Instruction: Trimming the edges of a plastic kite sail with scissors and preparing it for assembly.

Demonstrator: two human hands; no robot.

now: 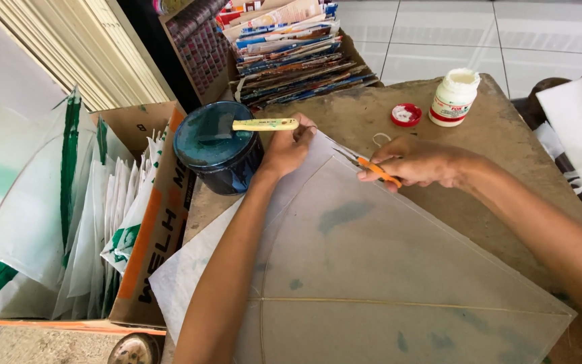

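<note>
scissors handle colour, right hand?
Orange: the scissors in the right hand have orange handles, seen in the head view.
</note>
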